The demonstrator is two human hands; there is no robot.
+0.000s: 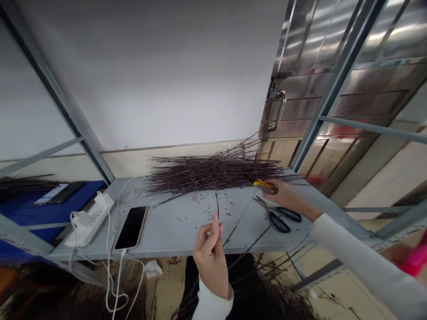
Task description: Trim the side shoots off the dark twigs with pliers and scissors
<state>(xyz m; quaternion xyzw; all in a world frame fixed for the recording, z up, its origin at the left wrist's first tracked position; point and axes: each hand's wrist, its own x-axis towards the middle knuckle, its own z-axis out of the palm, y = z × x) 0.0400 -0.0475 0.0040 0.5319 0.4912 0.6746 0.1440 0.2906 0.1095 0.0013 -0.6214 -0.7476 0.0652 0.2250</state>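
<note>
My left hand [210, 255] is pinched on a thin dark twig [217, 205] that stands up from its fingers, over the near edge of the grey shelf [174, 229]. My right hand [285, 197] reaches to the right end of a pile of dark twigs [214, 172] and grips a small yellow-handled tool [263, 185]. Black-handled scissors [279, 216] lie on the shelf just below my right hand. Loose twigs and small dark bits are scattered between the two hands.
A phone [131, 227] with a white cable lies left of centre, beside a white power strip [89, 219]. Metal rack posts rise at both sides. A steel door [338, 77] stands at the right. More twigs lie on the floor below, and a blue surface sits at far left.
</note>
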